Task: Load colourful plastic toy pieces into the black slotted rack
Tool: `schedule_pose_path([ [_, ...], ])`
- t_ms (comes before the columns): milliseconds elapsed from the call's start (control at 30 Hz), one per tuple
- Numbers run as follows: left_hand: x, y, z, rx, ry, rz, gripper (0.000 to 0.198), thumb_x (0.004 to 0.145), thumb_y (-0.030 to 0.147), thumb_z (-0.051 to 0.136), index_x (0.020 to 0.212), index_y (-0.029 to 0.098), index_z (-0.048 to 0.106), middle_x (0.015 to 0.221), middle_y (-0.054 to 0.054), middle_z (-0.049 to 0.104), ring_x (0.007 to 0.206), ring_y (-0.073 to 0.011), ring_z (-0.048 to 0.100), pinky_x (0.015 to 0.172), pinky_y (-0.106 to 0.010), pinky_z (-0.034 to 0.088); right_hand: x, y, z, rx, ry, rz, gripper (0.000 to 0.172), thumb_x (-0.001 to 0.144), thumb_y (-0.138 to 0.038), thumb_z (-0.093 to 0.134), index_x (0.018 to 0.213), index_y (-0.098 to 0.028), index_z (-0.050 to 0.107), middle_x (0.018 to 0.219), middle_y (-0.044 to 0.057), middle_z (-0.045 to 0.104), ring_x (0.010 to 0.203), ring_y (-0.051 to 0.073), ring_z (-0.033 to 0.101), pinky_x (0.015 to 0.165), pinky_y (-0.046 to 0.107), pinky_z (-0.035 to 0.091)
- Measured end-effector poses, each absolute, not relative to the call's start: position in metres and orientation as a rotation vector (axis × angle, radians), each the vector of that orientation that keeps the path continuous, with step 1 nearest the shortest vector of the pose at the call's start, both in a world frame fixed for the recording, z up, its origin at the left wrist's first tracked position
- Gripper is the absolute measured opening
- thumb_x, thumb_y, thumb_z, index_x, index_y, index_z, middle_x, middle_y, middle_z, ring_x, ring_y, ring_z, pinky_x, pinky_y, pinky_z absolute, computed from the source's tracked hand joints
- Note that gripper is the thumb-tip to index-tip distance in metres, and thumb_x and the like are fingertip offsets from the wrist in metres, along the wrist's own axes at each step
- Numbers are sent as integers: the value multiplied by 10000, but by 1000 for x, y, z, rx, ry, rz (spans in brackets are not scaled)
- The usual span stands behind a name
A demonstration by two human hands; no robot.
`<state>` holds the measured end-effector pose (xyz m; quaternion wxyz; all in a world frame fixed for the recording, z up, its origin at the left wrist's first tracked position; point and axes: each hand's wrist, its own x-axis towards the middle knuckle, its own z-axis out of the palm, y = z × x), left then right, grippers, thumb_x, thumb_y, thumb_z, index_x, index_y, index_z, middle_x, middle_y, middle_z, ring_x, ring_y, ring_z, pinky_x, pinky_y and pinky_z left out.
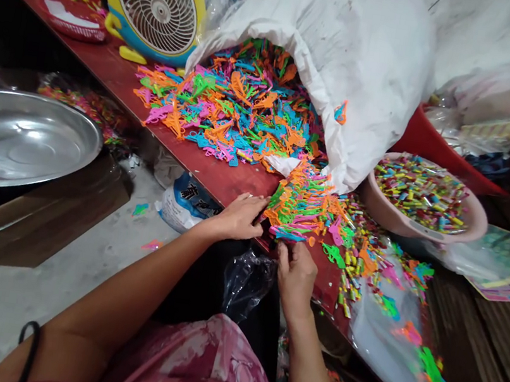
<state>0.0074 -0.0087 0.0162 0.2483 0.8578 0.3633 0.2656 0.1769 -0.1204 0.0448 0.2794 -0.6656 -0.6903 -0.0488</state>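
Note:
A tight row of small bright plastic toy pieces (301,201), shaped like little guns, lies near the table's front edge. My left hand (241,216) rests against the row's left end, fingers stretched out and thumb apart. Below the row's front side is my right hand (296,277), its fingers curled in; whatever they pinch is hidden. A clear plastic bag (247,282) hangs between my hands over my lap. Behind the row, a big heap of the same pieces (248,110) spills from a white sack (367,48).
A yellow and blue fan (160,8) stands on the red table (232,181) at the back left. To the right are a pink basin (476,217) of small coloured tubes and clear plastic sheets (388,326). A metal bowl (22,143) sits at the left.

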Motion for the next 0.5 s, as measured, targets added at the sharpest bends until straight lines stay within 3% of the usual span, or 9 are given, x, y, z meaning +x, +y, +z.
schedule_pose_path([
  [133, 8, -8, 15, 2331, 1000, 688, 681, 775, 317, 582, 1402, 108, 419, 1463, -188, 485, 1373, -304, 438, 1186, -465, 239, 175, -118, 43, -1832, -1822, -121, 245, 953, -319, 469, 743, -210, 536, 642, 9, 566, 549, 153, 487, 565, 273, 333],
  [233, 7, -8, 17, 2305, 967, 650, 862, 714, 516, 691, 1426, 130, 394, 1477, -182, 471, 1389, -335, 413, 1189, -487, 225, 174, -118, 38, -1901, -1830, -165, 256, 954, -316, 472, 739, -197, 545, 646, 14, 582, 546, 147, 490, 557, 265, 305],
  [333, 7, -9, 20, 2277, 930, 660, 997, 676, 690, 683, 1453, 152, 364, 1496, -177, 449, 1407, -355, 381, 1188, -522, 201, 175, -118, 31, -1940, -1850, -238, 276, 964, -326, 469, 750, -185, 570, 669, 32, 614, 582, 157, 534, 563, 264, 291],
  [500, 7, -11, 23, 2274, 923, 729, 915, 692, 713, 670, 1413, 200, 439, 1433, -146, 521, 1345, -360, 449, 1140, -527, 280, 174, -115, 27, -2039, -1851, -288, 262, 954, -338, 519, 780, -166, 613, 700, 57, 661, 606, 165, 574, 561, 268, 266],
])
